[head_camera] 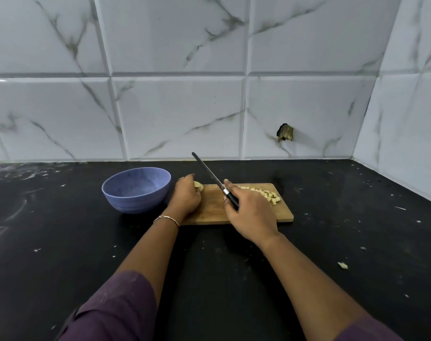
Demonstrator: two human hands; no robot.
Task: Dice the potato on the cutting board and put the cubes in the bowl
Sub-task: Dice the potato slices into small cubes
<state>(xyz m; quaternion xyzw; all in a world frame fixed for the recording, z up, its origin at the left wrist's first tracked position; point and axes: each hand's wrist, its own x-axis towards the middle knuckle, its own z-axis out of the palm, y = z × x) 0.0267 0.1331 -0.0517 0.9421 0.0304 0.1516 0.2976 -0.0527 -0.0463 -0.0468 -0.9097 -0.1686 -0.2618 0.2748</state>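
- A heap of potato cubes [263, 193] lies at the far right corner of the cutting board [209, 207], so much of the dicing looks done.
- An uncut potato piece [198, 185] sits at the board's left end. The left hand [186, 195] curls its fingers over the piece and holds it down.
- The right hand [251, 215] is wrapped round the handle of the knife [209, 174]. The blade slants up toward the back left, above the board and clear of the piece.
- The bowl [135, 203] stands on the worktop [61, 230] just beside the board's left edge. What shows of its inside holds no cubes, so the transfer is not yet begun.
- One stray scrap [342, 265] lies near the worktop's right front.
- Left, I judge: cutting that last piece, then moving all the cubes into the bowl.
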